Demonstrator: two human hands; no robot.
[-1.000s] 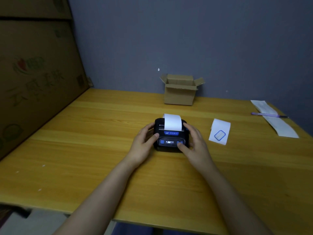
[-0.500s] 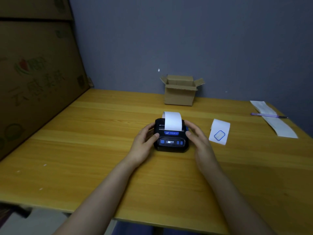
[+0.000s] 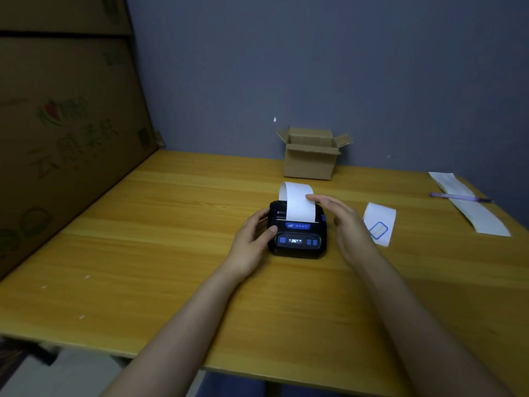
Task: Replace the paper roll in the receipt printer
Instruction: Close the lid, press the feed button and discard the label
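Observation:
A small black receipt printer (image 3: 297, 239) with blue buttons and a lit display sits in the middle of the wooden table (image 3: 171, 253). A white paper strip (image 3: 297, 203) rises out of its slot and curls back. My left hand (image 3: 252, 242) grips the printer's left side, thumb on its front. My right hand (image 3: 343, 224) hovers at the printer's right with fingers apart, its fingertips at the strip's right edge.
A loose white slip with a blue outline (image 3: 379, 224) lies right of the printer. An open cardboard box (image 3: 312, 156) stands by the wall. A long paper strip (image 3: 469, 204) and a purple pen (image 3: 458, 197) lie far right. Big cartons (image 3: 63, 133) border the left.
The paper strip has fed out longer. My right hand has left the printer's front buttons and lifted up to the strip's right edge. My left hand stays on the printer.

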